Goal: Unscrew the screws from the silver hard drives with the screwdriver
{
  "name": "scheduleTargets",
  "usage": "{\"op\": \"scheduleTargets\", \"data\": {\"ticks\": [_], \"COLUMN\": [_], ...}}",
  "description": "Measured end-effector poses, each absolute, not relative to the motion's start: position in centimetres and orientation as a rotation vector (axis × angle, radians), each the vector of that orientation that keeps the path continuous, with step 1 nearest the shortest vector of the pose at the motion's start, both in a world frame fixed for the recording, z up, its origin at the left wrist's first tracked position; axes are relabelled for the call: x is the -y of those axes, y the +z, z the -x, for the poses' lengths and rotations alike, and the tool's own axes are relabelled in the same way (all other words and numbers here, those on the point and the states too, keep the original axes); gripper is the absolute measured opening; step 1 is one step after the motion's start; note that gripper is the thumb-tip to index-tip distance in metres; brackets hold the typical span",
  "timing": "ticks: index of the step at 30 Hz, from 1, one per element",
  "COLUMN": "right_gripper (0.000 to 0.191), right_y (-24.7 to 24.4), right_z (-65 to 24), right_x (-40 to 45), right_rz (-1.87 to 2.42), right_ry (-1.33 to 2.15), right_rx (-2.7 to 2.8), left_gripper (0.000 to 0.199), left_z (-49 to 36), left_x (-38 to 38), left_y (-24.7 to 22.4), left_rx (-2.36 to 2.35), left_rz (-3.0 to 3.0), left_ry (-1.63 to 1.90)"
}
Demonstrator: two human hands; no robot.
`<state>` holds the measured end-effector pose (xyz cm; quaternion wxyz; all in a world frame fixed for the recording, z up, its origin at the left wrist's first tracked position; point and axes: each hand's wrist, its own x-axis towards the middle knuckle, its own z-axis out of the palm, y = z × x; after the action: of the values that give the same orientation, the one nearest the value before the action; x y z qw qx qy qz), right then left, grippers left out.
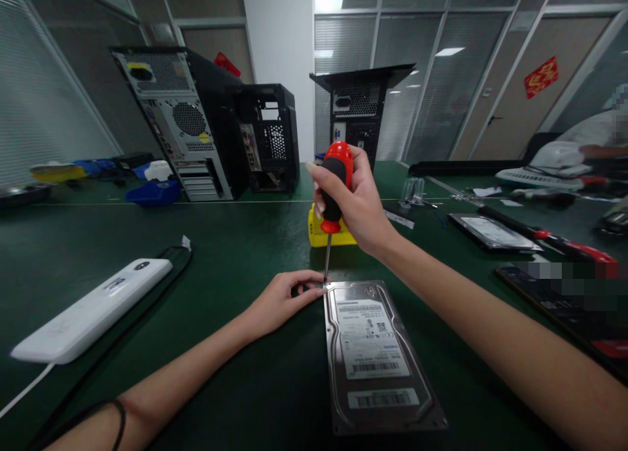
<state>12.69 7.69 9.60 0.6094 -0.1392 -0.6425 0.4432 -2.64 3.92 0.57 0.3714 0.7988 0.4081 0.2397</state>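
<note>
A silver hard drive (377,340) with white labels lies flat on the green table, label side up. My right hand (360,202) is wrapped round the red and black handle of a screwdriver (332,182), held nearly upright. Its metal shaft points down, and the tip meets the drive's far left corner. My left hand (289,300) rests on the table at that same corner. Its thumb and fingertips close in on the drive's edge beside the screwdriver tip. Any screw under the tip is too small to make out. Behind the screwdriver sits a yellow box (318,232), partly hidden by my right hand.
Computer cases (196,124) stand along the back. A white power strip (93,310) with cables lies at left, near a blue tray (153,193). At right are another hard drive (493,232), a red and black tool (574,247) and a dark board (554,300). Another person's arm (601,151) shows far right.
</note>
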Motion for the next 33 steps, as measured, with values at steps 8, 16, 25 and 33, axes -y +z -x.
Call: {"op": "scheduleTargets", "data": {"ticks": [8,16,25,33], "right_gripper": [0.028,0.046,0.030,0.046], "right_y": [10.05,9.66,10.01,9.73], "right_z": [-12.65,-12.67,-12.70,-12.72], "right_x": [-7.46,-7.86,-7.55,-7.65], "right_rz": [0.304,0.341,0.290,0.337], "right_ry": [1.122,1.034,1.127,1.023], "right_rx": [1.530,1.461,1.482,1.438], "left_gripper": [0.032,0.032,0.031,0.031], "left_z": [2.57,2.55,2.38,2.49], "left_x": [-3.88,-3.88,-3.88,-3.84], "left_y": [0.60,0.64,0.71,0.66], "left_rx": [-1.053,-1.060,-1.047,-1.044], "left_rz": [-2.029,-2.033,-1.998,-2.018], "left_ry": [0.624,0.626,0.629,0.633]}}
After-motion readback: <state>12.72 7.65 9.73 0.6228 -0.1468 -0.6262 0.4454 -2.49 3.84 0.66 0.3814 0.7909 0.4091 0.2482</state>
